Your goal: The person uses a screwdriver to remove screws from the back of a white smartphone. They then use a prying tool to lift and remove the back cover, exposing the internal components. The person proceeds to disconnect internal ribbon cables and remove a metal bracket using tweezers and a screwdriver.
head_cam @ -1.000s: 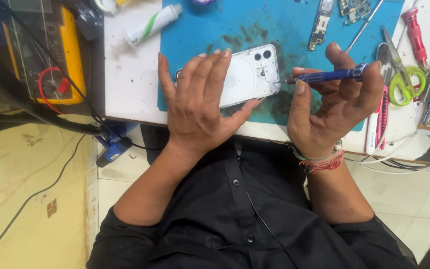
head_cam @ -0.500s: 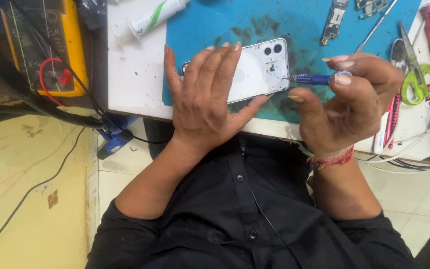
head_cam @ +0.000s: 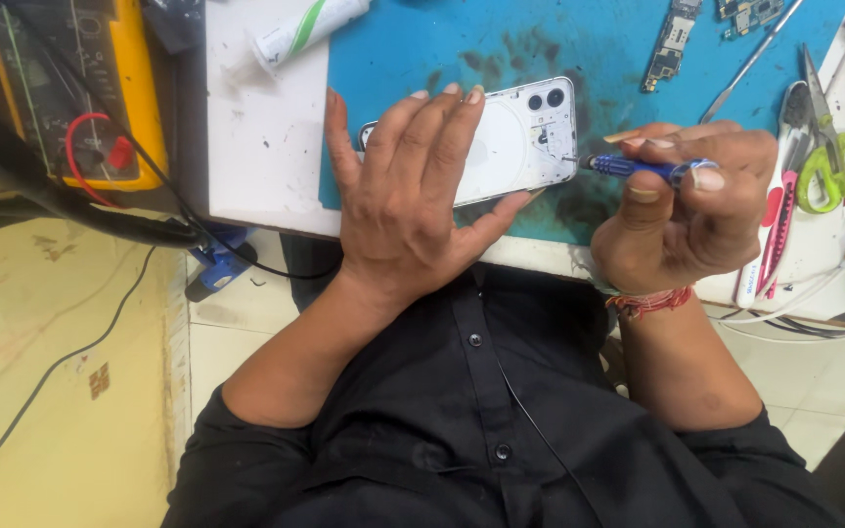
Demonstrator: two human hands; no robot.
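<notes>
Two hands at work: left hand flat, fingers spread, pinning white phone on blue mat at worktop's 12 o'clock, steadying it; right hand fingers pinching blue screwdriver, tip at phone's 3 o'clock edge.

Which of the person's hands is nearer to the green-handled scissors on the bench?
Right. The right hand, holding a blue screwdriver, sits just beside the scissors; the left hand rests on the white phone, farther away.
</notes>
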